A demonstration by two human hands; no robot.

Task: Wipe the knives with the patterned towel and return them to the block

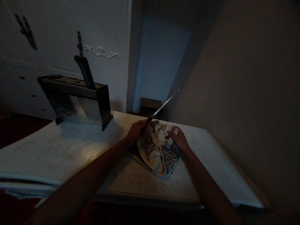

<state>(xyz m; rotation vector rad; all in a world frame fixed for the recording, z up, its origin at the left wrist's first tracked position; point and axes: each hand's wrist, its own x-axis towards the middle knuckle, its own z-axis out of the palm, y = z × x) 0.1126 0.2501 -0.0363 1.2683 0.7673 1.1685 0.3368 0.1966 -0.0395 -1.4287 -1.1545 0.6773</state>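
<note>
L hand (pixel 137 129) grips thin rod (pixel 164 106) by its dark end, R hand (pixel 178 139) pinches bunched cloth (pixel 152 151), both over the bench (pixel 77 150). Rod could poke s/o b/c its tip's bare, esp. if L hand slips

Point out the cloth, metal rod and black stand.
Cloth (pixel 151 148), head view, patterned middle.
Metal rod (pixel 164 105), head view, midway along the shaft.
Black stand (pixel 75 91), head view, front top bar.
</note>
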